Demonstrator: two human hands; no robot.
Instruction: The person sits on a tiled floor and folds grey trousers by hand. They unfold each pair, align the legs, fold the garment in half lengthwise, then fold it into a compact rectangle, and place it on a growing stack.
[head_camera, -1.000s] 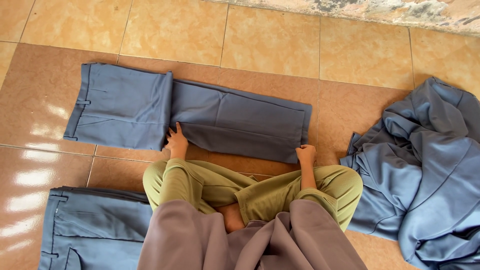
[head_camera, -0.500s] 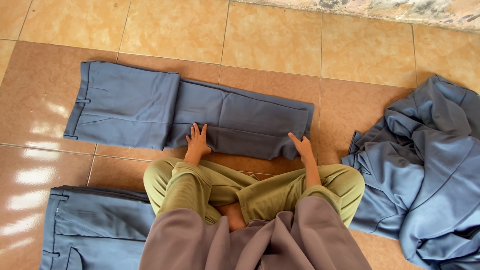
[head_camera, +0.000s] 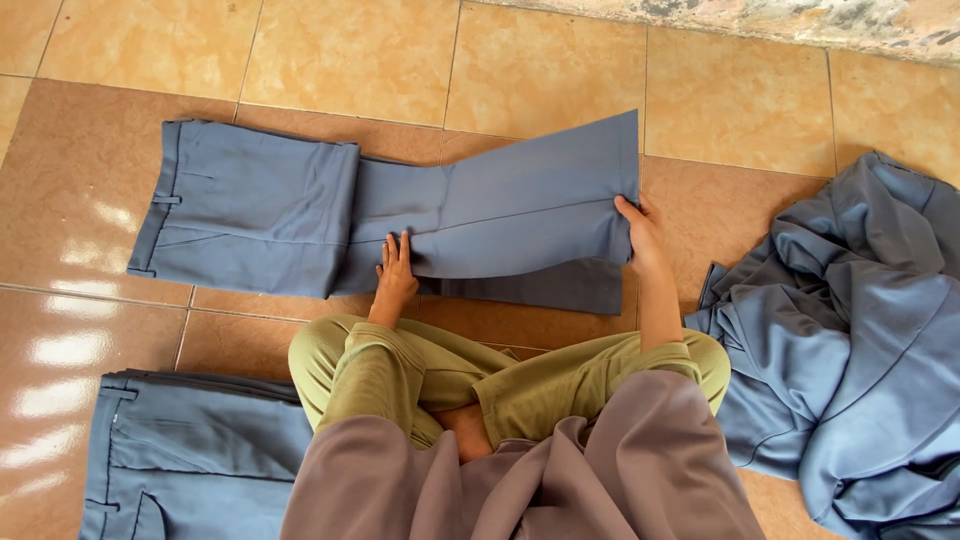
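The grey-blue trousers (head_camera: 400, 215) were pressed flat to the floor (head_camera: 540, 70) by the open left hand (head_camera: 395, 280); their leg end was held lifted in the right hand (head_camera: 643, 238), its grip clenched on the cloth.

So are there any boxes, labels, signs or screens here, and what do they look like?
None show here: no box, label, sign or screen.
Only blue-grey trousers on the tiled floor.
The left hand and right hand touch them.
A blue-grey cloth heap lies at the right.
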